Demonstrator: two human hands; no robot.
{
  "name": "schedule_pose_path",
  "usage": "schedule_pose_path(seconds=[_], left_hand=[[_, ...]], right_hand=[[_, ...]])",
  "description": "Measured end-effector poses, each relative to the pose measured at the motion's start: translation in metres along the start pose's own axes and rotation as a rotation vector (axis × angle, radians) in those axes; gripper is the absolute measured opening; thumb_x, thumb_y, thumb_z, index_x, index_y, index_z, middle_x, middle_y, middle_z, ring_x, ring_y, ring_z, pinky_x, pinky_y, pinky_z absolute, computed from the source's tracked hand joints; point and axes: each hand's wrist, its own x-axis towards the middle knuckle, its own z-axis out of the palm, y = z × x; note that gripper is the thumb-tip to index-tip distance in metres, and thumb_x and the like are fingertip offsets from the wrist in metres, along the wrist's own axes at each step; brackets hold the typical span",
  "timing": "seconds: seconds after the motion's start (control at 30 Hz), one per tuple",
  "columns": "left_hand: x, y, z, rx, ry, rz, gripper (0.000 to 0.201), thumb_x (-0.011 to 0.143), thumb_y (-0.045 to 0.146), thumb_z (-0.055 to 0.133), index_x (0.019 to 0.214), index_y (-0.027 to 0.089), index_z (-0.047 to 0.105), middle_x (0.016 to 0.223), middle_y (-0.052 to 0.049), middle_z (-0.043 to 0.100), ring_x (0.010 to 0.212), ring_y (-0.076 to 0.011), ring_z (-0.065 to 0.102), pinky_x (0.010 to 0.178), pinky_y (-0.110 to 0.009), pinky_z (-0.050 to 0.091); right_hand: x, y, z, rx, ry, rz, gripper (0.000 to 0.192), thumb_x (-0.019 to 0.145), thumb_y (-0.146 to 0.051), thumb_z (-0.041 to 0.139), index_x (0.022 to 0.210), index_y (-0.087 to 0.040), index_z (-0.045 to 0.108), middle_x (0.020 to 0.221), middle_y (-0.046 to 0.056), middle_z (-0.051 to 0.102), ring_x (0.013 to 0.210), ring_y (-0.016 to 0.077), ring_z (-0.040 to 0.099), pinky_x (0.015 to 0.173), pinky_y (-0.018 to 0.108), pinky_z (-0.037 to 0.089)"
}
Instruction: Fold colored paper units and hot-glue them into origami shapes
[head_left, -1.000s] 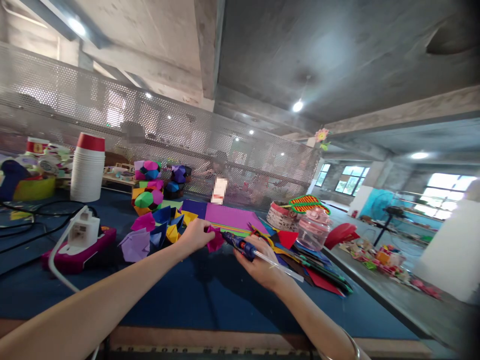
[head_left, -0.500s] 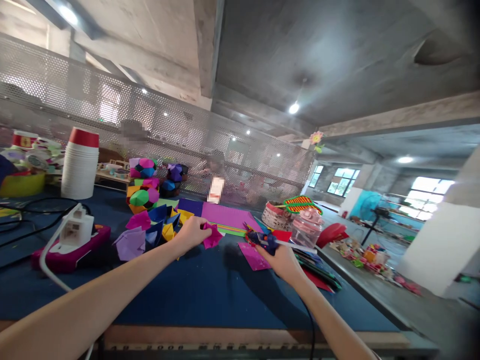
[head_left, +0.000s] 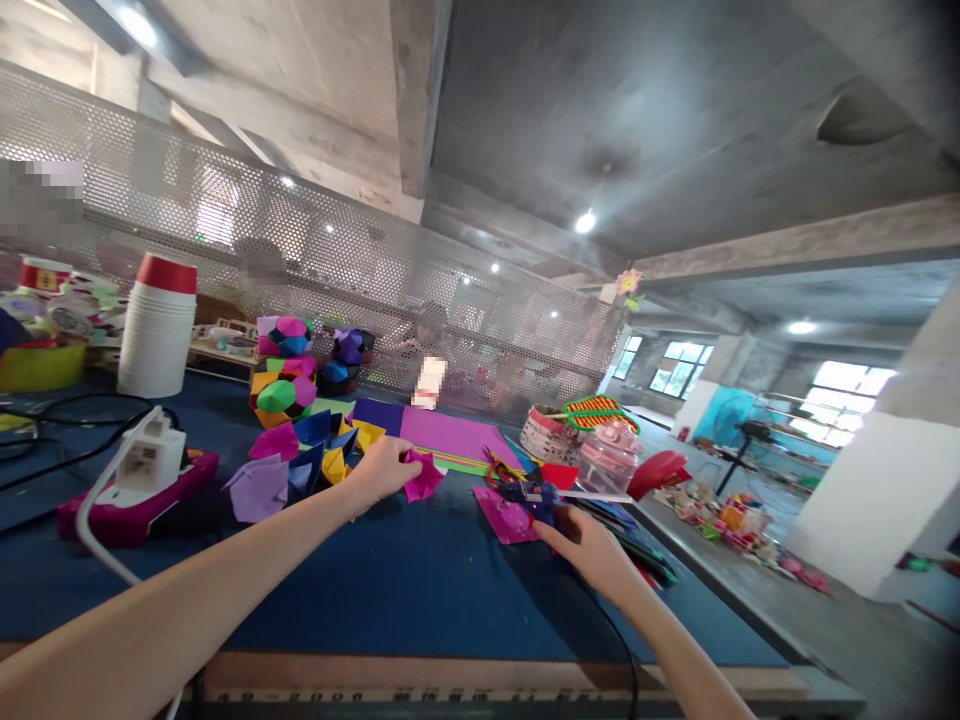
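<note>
My left hand point(head_left: 384, 467) pinches a folded magenta paper piece point(head_left: 424, 477) between thumb and fingers, just above the blue table. My right hand point(head_left: 589, 540) has its fingers around the handle of a dark blue hot glue gun point(head_left: 527, 492), with a white glue stick point(head_left: 596, 496) out of its back. The gun is low over a magenta sheet point(head_left: 504, 517); whether it rests there I cannot tell. Left of my left hand are folded paper pieces in lilac point(head_left: 257, 488), blue point(head_left: 304, 470) and yellow point(head_left: 335, 465).
A magenta power strip point(head_left: 139, 500) with a white plug lies at left, near stacked paper cups point(head_left: 156, 330). Paper balls point(head_left: 283, 395) stand behind. A clear jar point(head_left: 607, 460) and a woven basket point(head_left: 550, 435) stand at right. The gun's cord point(head_left: 619, 640) hangs over the front edge.
My right hand has moved slightly right and down, its grip on the glue gun's handle now looser. The gun has sunk a little toward the magenta sheet. My left hand stays nearly still.
</note>
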Motion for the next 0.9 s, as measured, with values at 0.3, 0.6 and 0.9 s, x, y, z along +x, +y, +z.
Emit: schedule_pose_path(seconds=[0.3,0.6,0.9], left_hand=[[-0.002,0.001,0.008,-0.235,-0.105,-0.016,0.019,0.067,0.029,0.057,0.070,0.012,0.065,0.056,0.001,0.059,0.052,-0.0111,0.051,0.050,-0.021,0.034],[0.006,-0.006,0.006,-0.286,-0.132,0.034,0.018,0.067,0.027,0.056,0.072,0.012,0.064,0.056,0.000,0.062,0.054,-0.0126,0.056,0.052,-0.022,0.038],[0.000,0.004,0.008,-0.456,-0.163,-0.083,0.031,0.063,0.028,0.065,0.090,0.013,0.063,0.066,0.000,0.066,0.058,-0.0134,0.060,0.053,-0.022,0.042]], right_hand=[[-0.044,-0.088,-0.009,0.061,0.044,-0.208,0.024,0.088,-0.041,0.047,0.078,-0.020,0.054,0.070,0.000,0.058,0.065,0.0133,0.054,0.062,0.023,0.042],[0.050,-0.129,0.066,0.264,-0.014,-0.324,0.022,0.080,-0.026,0.058,0.100,-0.017,0.055,0.085,0.005,0.064,0.076,0.0162,0.060,0.066,0.027,0.046],[0.055,-0.115,0.091,0.376,0.087,-0.375,0.023,0.078,-0.016,0.052,0.100,-0.019,0.055,0.076,0.000,0.061,0.071,0.0155,0.059,0.067,0.026,0.045]])
